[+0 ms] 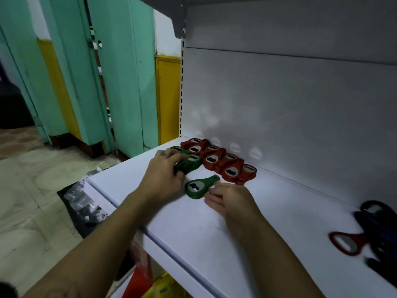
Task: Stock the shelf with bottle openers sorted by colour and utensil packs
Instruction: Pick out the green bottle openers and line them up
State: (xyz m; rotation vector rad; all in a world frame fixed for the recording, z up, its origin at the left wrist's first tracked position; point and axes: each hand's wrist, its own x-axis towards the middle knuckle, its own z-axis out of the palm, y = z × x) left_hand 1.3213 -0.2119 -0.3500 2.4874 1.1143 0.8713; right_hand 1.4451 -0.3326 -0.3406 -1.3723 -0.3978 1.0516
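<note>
On the white shelf (268,222), red bottle openers (217,160) lie in overlapping stacks along the back panel. In front of them, at the left end, sits a stack of green openers (190,163). My left hand (163,175) grips that green stack from the near side. A single green opener (198,187) lies flat just right of it. My right hand (227,198) touches this opener's near edge with curled fingertips. At the far right lies a pile of dark blue and black openers (378,229) with one red opener (348,244) beside it.
A black bin (86,209) of clear-wrapped utensil packs stands on the floor left of the shelf. Red and yellow bags (148,280) sit on the level below. An upper shelf (279,9) hangs overhead. Green doors (120,72) stand to the left.
</note>
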